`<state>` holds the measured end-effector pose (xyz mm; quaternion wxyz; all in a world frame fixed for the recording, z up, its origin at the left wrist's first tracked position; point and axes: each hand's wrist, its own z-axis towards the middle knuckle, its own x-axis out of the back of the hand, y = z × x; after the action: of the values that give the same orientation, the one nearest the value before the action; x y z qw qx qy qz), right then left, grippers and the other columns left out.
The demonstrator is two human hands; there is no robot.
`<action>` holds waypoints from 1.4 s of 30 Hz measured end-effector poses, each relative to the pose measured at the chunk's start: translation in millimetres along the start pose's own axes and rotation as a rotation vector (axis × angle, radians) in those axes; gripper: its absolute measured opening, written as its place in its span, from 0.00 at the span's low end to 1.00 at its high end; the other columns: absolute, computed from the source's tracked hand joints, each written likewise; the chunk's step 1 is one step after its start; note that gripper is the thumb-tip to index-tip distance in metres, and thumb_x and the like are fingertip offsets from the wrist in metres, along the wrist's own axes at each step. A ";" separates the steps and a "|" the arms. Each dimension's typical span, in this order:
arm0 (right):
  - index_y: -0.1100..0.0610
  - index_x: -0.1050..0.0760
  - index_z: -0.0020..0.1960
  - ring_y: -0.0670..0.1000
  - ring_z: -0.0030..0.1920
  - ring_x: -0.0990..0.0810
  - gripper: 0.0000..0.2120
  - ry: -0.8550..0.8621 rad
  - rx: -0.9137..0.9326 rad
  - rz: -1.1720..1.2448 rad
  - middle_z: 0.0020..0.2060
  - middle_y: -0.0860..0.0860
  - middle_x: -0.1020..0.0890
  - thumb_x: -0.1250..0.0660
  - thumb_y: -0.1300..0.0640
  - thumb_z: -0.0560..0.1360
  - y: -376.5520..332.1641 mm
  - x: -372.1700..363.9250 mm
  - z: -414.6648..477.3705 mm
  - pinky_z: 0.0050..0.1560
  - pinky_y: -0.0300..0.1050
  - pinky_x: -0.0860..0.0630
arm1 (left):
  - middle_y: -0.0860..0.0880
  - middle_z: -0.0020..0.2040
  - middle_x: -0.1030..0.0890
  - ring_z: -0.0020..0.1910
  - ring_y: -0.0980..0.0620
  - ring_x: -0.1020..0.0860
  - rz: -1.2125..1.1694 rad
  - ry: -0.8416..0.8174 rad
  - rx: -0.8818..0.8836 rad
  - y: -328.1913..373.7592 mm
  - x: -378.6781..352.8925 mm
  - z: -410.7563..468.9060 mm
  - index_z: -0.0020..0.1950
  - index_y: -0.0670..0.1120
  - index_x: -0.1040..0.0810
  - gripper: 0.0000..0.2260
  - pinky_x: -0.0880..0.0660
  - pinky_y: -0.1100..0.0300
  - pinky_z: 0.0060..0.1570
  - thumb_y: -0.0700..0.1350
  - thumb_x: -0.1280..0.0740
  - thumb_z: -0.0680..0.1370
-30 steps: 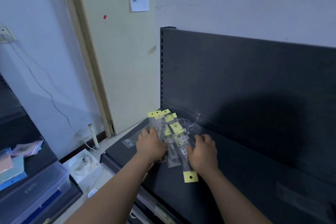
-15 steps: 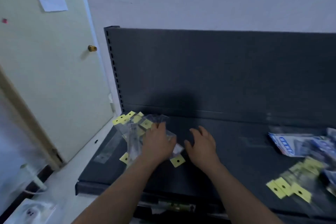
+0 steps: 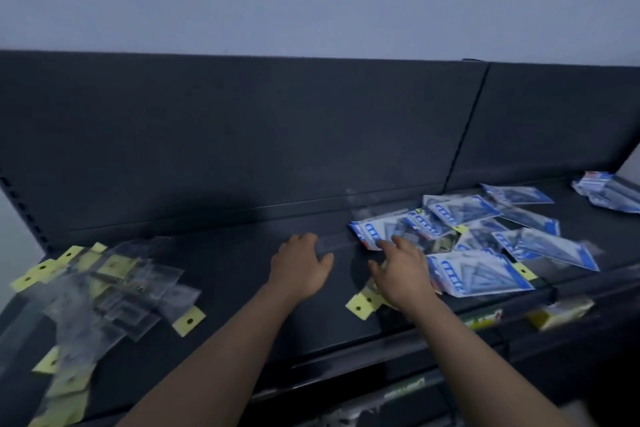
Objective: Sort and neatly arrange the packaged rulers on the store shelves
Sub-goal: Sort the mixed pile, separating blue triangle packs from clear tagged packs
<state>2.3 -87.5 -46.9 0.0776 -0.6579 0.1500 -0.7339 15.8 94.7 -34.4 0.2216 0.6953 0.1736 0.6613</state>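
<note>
A loose pile of clear ruler packs with yellow tabs (image 3: 110,288) lies on the left of the dark shelf (image 3: 242,315). Blue-and-white ruler packs (image 3: 478,239) are scattered on the right. My left hand (image 3: 299,267) hovers over the bare middle of the shelf, fingers relaxed, holding nothing. My right hand (image 3: 403,270) reaches with spread fingers to the edge of the blue packs, its fingertips at one pack (image 3: 372,230). A yellow-tabbed pack (image 3: 363,303) lies under my right wrist, mostly hidden.
The shelf's dark back panel (image 3: 242,135) rises behind the packs. More blue packs (image 3: 606,191) lie at the far right. Price-label strips (image 3: 485,317) run along the shelf's front edge. A pale wall is above.
The view has swung right, from the door side to the blue packs. Both hands have left the yellow-tabbed pile and moved right; my right hand now reaches the blue packs.
</note>
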 end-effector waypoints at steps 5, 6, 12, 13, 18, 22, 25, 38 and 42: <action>0.48 0.39 0.74 0.53 0.76 0.47 0.26 -0.082 -0.045 -0.067 0.76 0.52 0.43 0.41 0.44 0.78 76.6 16.9 26.6 0.74 0.57 0.49 | 0.43 0.66 0.26 0.66 0.43 0.28 -0.082 -0.050 0.060 46.6 -36.5 34.2 0.66 0.44 0.29 0.21 0.31 0.52 0.63 0.55 0.36 0.78; 0.47 0.39 0.74 0.53 0.76 0.47 0.26 -0.107 -0.048 -0.072 0.76 0.51 0.43 0.42 0.42 0.78 89.0 18.6 31.1 0.74 0.58 0.49 | 0.42 0.64 0.25 0.64 0.43 0.27 -0.087 -0.037 0.061 54.4 -42.9 40.8 0.64 0.43 0.28 0.19 0.30 0.53 0.62 0.53 0.36 0.77; 0.44 0.45 0.76 0.52 0.76 0.48 0.31 -0.199 -0.010 -0.044 0.76 0.51 0.44 0.45 0.34 0.76 139.8 11.3 54.4 0.73 0.60 0.51 | 0.46 0.63 0.26 0.61 0.45 0.27 0.123 -0.104 0.012 100.2 -78.1 65.0 0.66 0.49 0.28 0.29 0.30 0.55 0.58 0.63 0.32 0.71; 0.44 0.45 0.76 0.52 0.76 0.49 0.32 -0.200 -0.003 -0.042 0.77 0.51 0.46 0.45 0.34 0.76 144.7 10.4 58.7 0.74 0.61 0.53 | 0.48 0.60 0.25 0.58 0.47 0.26 0.166 -0.176 0.022 107.2 -82.7 65.4 0.62 0.50 0.27 0.29 0.29 0.55 0.53 0.65 0.30 0.68; 0.44 0.47 0.77 0.49 0.77 0.53 0.32 -0.216 0.036 0.000 0.78 0.50 0.50 0.42 0.36 0.76 162.6 12.0 73.3 0.74 0.61 0.59 | 0.49 0.53 0.23 0.52 0.48 0.23 0.204 -0.237 0.070 118.7 -92.3 71.8 0.52 0.47 0.28 0.19 0.28 0.57 0.45 0.56 0.27 0.70; 0.45 0.45 0.76 0.49 0.77 0.52 0.34 -0.200 0.042 0.044 0.78 0.50 0.48 0.38 0.38 0.76 168.3 14.6 78.3 0.74 0.60 0.59 | 0.46 0.58 0.24 0.55 0.47 0.25 0.122 -0.210 0.082 108.3 -73.9 77.5 0.59 0.44 0.26 0.18 0.31 0.60 0.47 0.47 0.28 0.73; 0.47 0.43 0.76 0.50 0.77 0.49 0.33 -0.146 0.058 0.047 0.77 0.51 0.45 0.35 0.42 0.75 163.6 18.3 79.9 0.74 0.58 0.57 | 0.44 0.55 0.21 0.54 0.45 0.22 0.090 -0.199 0.083 97.2 -58.2 77.4 0.55 0.43 0.23 0.11 0.29 0.59 0.46 0.42 0.31 0.74; 0.50 0.30 0.69 0.53 0.71 0.35 0.30 -0.168 0.100 0.106 0.72 0.53 0.34 0.27 0.50 0.69 144.8 28.2 70.9 0.70 0.47 0.36 | 0.47 0.55 0.24 0.52 0.48 0.23 0.209 -0.197 0.074 122.8 -84.3 59.0 0.51 0.46 0.30 0.18 0.29 0.59 0.40 0.47 0.25 0.68; 0.51 0.30 0.70 0.53 0.70 0.33 0.33 -0.167 0.103 0.226 0.72 0.53 0.35 0.25 0.52 0.67 148.5 31.0 65.1 0.69 0.47 0.33 | 0.47 0.55 0.24 0.52 0.47 0.23 0.127 -0.196 0.127 128.4 -90.9 58.1 0.56 0.45 0.28 0.20 0.26 0.59 0.40 0.43 0.26 0.67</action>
<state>50.5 -244.8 -59.8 0.2058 -0.6908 0.1784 -0.6698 61.1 -66.5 -43.6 0.1506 0.7786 0.1485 0.5907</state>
